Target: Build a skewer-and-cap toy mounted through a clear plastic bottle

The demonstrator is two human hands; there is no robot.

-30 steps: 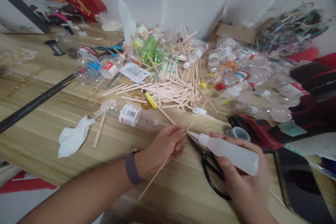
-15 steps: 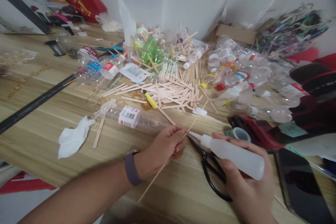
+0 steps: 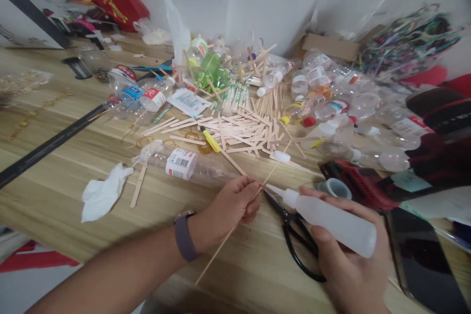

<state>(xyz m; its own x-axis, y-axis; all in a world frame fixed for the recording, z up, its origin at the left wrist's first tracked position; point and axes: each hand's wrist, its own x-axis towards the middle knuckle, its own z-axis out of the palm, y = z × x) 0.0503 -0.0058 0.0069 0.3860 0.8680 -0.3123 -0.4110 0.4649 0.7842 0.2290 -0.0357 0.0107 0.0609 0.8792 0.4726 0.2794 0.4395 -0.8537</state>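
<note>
My left hand (image 3: 230, 208) pinches a long thin wooden skewer (image 3: 221, 248) that slants from lower left to upper right across the table. My right hand (image 3: 348, 265) grips a white squeeze bottle (image 3: 331, 221) lying nearly level, its pointed nozzle aimed left at the skewer just beyond my left fingertips. Black scissors (image 3: 294, 240) lie on the table under the bottle. A clear plastic bottle with a white label (image 3: 182, 163) lies just beyond my left hand. A purple band sits on my left wrist.
A heap of flat wooden sticks (image 3: 239, 130) and skewers lies mid-table, with a yellow cutter (image 3: 211, 140), rubber bands and many empty plastic bottles (image 3: 331, 103) around. A crumpled tissue (image 3: 103, 194) lies left, a red-and-black tool (image 3: 362, 184) right, a dark rail (image 3: 47, 144) far left.
My right hand has drawn the squeeze bottle slightly to the right and down, so its nozzle sits a little farther from the skewer. My left hand and the skewer have barely moved.
</note>
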